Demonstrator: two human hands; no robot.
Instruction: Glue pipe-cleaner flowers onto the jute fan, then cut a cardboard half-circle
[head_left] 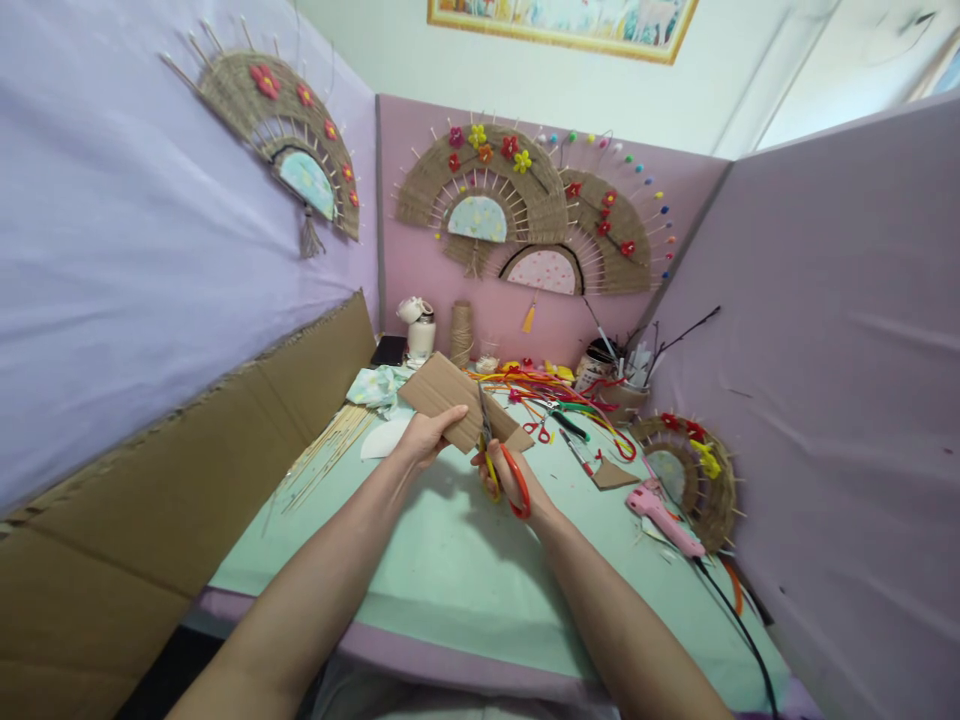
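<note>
My left hand [429, 437] grips a flat piece of brown cardboard [442, 392] held above the green table [450, 570]. In my right hand [510, 478] are scissors with red and yellow handles [508, 470]. Their blades point up and cut into the cardboard's near edge. Both hands are closed, side by side, over the middle of the table.
A pink glue gun [664, 518] with a black cord lies to the right beside a woven fan [694, 470]. Thin wooden sticks [326, 450] lie to the left. Coloured wires, small scissors, a twine spool [461, 333] and a cup crowd the back. A large cardboard sheet [172, 490] leans on the left wall.
</note>
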